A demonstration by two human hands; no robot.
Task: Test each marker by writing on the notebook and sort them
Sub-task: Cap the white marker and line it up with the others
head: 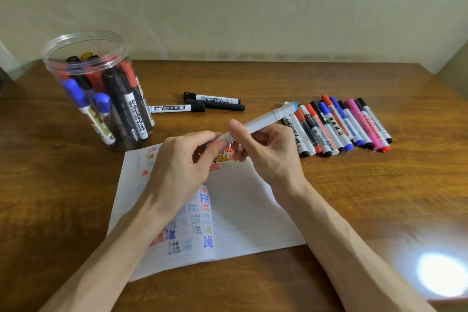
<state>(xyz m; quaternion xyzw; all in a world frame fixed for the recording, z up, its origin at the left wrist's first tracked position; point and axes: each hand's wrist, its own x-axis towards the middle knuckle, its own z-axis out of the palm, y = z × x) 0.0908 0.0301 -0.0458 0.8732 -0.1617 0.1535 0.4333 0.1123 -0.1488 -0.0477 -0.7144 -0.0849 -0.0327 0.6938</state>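
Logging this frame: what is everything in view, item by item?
Jar: one, clear plastic, open top, left rear of table.
Markers in jar: many, black, red, blue; count unclear.
Loose markers: three, black and white, centre rear.
Row of markers: about a dozen, mixed colours, right side.
Notebook: one, white, open, coloured test marks, near centre.
White marker: one, light-blue end, held above notebook.
Table: one, brown wood.
Hands: left hand pinches the marker's near end; right hand grips its barrel.
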